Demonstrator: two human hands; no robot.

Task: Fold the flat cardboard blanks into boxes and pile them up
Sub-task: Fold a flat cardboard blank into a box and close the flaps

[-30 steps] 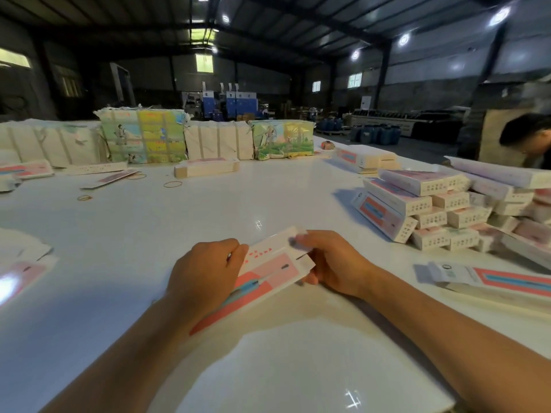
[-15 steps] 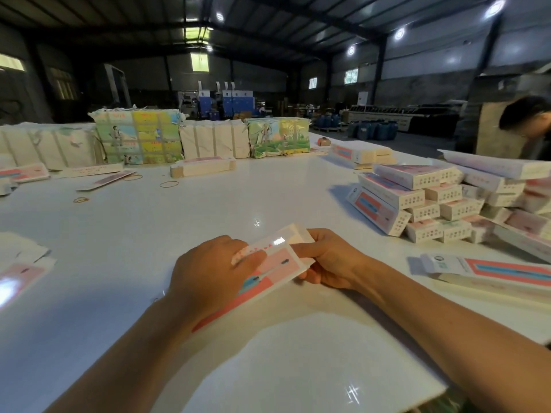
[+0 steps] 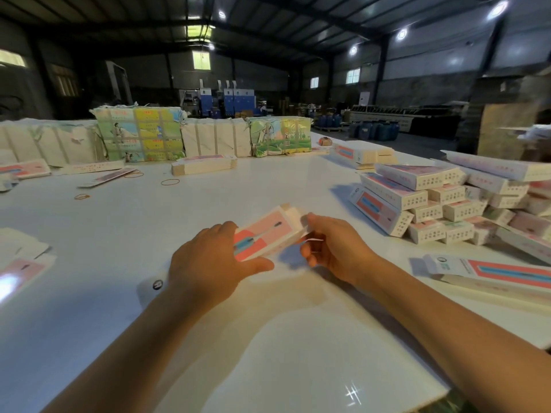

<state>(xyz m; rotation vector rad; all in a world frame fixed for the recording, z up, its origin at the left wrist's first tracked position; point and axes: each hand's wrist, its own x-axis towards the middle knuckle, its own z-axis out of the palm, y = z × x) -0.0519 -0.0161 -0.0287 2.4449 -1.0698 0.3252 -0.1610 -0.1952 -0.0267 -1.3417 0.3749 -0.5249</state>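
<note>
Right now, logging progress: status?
Left hand holds box. Right hand pinches its end flap. Finished pile right. Nothing in the way.

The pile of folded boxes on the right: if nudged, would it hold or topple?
The pile of boxes probably slides apart easily: the boxes are stacked loosely and unevenly, some tilted. They look hollow, so likely light. The glossy table may let them skid.

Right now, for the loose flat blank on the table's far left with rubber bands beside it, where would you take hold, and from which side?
Judging by its pose, the flat blank lies flush on the table, so there is no face to wrap. Probably pinch a long edge from the near side, after lifting or sliding it; the rubber bands lie at its right end.
</note>
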